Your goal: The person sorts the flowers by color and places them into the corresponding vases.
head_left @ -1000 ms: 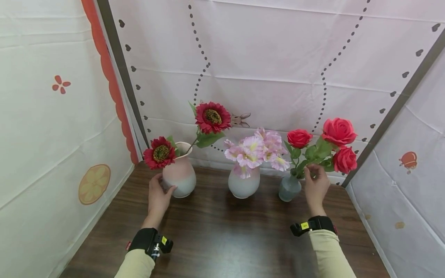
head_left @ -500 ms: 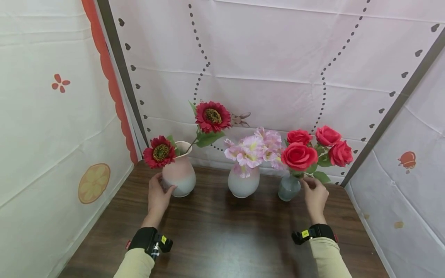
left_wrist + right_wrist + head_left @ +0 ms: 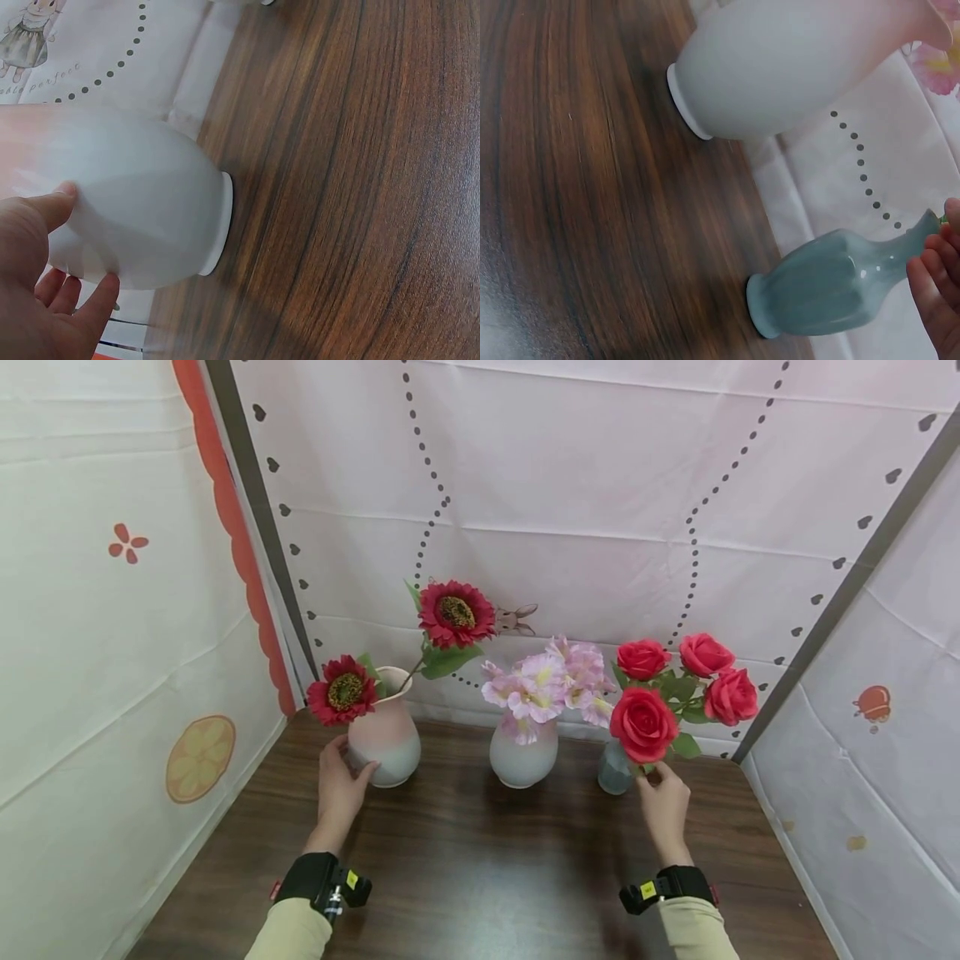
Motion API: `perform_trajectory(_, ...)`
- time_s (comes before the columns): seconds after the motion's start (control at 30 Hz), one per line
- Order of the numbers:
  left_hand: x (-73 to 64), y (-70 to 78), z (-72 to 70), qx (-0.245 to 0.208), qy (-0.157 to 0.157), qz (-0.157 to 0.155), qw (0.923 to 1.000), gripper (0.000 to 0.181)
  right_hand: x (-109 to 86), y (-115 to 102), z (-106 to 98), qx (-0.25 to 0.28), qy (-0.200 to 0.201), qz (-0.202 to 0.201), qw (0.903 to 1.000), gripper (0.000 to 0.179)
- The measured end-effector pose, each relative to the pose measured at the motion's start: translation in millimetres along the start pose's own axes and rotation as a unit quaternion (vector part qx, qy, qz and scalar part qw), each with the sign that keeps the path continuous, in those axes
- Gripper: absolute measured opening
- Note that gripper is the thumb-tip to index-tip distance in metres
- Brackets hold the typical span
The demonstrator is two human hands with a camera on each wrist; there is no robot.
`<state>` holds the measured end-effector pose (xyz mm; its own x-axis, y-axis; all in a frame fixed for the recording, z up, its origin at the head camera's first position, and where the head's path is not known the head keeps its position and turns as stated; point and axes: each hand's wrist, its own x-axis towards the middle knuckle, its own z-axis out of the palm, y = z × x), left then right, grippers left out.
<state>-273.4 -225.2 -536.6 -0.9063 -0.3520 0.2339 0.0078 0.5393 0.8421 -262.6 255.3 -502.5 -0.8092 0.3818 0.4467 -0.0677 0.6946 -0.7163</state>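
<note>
My left hand [image 3: 341, 785] grips the side of a pink-and-white ceramic vase [image 3: 390, 752], thumb in front and fingers round its left. Two dark red sunflower-like blooms [image 3: 456, 612] stand in it. In the left wrist view the thumb and fingertips lie against the vase's pale lower body [image 3: 142, 199]. Over on the right, my right hand [image 3: 665, 806] pinches the stem of a red rose [image 3: 643, 725], which leans forward over a small blue-green vase [image 3: 615, 772]. In the right wrist view the fingers are right at that vase's mouth, a bit of green between them. Several other roses [image 3: 733, 697] spread behind.
Between the two, a pink-and-white vase [image 3: 522, 762] holds pale pink flowers [image 3: 543, 685]. All three vases stand along the back of a dark wooden table [image 3: 465, 868]. White printed cloth [image 3: 570, 468] walls the back and both sides.
My right hand has come down and toward me; the front rose swung over the small vase, then dropped slightly forward. The left hand keeps its place on the vase.
</note>
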Motion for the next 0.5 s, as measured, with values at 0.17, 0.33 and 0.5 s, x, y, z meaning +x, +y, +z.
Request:
perform_trajectory(0.17, 0.3, -1.0, 0.5, 0.003, 0.000, -0.002, 1.0000, 0.070, -2.8, -1.5, 1.4, -0.002, -0.035, 0.010, 0.9993, 0.013)
perform_trajectory(0.33, -3.9, -1.0, 0.2, 0.020, 0.001, 0.007, 0.9998, 0.075, -7.8, -2.2, 2.4, 0.014, -0.116, 0.020, 0.9930, 0.021)
perform_trajectory(0.5, -11.4, -1.9, 5.2, 0.037, 0.016, 0.022, 0.9989, 0.082, -16.9, -1.5, 5.8, 0.039, -0.179, 0.023, 0.9828, 0.030)
